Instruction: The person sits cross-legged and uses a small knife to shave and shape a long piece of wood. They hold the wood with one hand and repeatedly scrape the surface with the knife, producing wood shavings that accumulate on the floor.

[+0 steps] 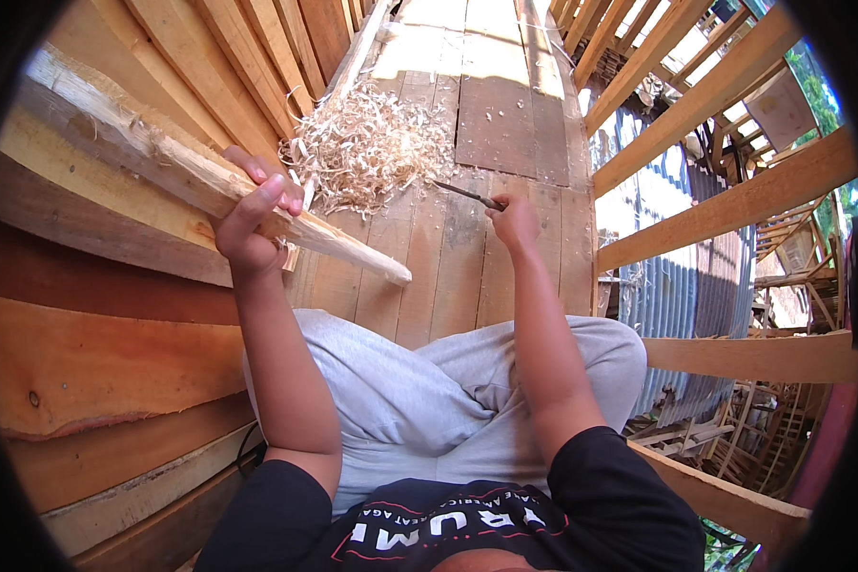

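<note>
A long pale wooden pole (343, 250) slants in from the upper left, its near end tapering above the floor. Around it, a little back from that tip, my left hand (257, 214) is closed. My right hand (515, 222) grips a knife (462, 193) by its handle; the narrow dark blade points left and away from me. Blade and pole are apart. Beyond the pole's end, a heap of curled wood shavings (367, 143) covers part of the floorboards.
Stacked boards (114, 362) stand along my left side. On the right runs a slatted wooden railing (725, 200), with corrugated metal sheets (667, 286) below and beyond it. The plank floor (439, 257) stretches ahead, sunlit at its far end. My crossed legs (429, 391) are close in front.
</note>
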The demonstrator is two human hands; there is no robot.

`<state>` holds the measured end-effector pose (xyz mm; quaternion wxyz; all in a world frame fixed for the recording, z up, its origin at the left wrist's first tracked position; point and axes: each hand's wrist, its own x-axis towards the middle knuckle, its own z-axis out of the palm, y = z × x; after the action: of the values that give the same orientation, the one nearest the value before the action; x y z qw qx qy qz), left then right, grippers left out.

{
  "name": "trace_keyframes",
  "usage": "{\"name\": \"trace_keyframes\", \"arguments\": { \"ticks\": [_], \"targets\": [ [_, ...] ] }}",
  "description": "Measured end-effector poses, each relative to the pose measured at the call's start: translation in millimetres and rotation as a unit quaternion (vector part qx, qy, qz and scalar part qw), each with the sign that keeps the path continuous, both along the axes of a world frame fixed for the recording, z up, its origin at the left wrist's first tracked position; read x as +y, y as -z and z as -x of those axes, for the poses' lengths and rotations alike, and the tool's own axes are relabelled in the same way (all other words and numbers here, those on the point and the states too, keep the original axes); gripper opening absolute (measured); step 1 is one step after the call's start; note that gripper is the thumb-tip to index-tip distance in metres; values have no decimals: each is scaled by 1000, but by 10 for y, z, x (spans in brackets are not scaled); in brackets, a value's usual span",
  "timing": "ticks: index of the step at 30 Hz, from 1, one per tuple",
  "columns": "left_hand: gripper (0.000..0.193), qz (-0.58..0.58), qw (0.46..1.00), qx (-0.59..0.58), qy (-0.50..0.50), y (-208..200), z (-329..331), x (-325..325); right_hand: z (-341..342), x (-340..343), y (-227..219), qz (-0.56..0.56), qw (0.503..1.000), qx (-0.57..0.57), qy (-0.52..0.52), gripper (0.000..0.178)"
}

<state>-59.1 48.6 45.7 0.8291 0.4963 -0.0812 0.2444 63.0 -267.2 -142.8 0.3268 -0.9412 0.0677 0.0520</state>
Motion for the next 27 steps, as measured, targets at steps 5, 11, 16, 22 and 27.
{"name": "trace_keyframes", "arguments": {
  "ticks": [5, 11, 16, 22, 27],
  "targets": [
    [19, -14, 1000, -2, -10, -8, 1, 6, -109, -212, -6, -54, 986, 66, -144, 31],
    [19, -7, 1000, 0, -7, -16, 4, -13, -63, -95, 106, -20, 974, 122, -189, 32],
    [20, -3, 1000, 8, -7, 0, 4, -2, -32, 42, 184, 4, 992, -97, 84, 28],
    [20, -9, 1000, 1, -6, 0, 3, 14, -183, -403, 94, -10, 962, 141, -233, 29],
    [19, -6, 1000, 2, -8, 4, 11, 15, -81, -198, -14, -2, 999, 36, -1, 31]
  ]
}}
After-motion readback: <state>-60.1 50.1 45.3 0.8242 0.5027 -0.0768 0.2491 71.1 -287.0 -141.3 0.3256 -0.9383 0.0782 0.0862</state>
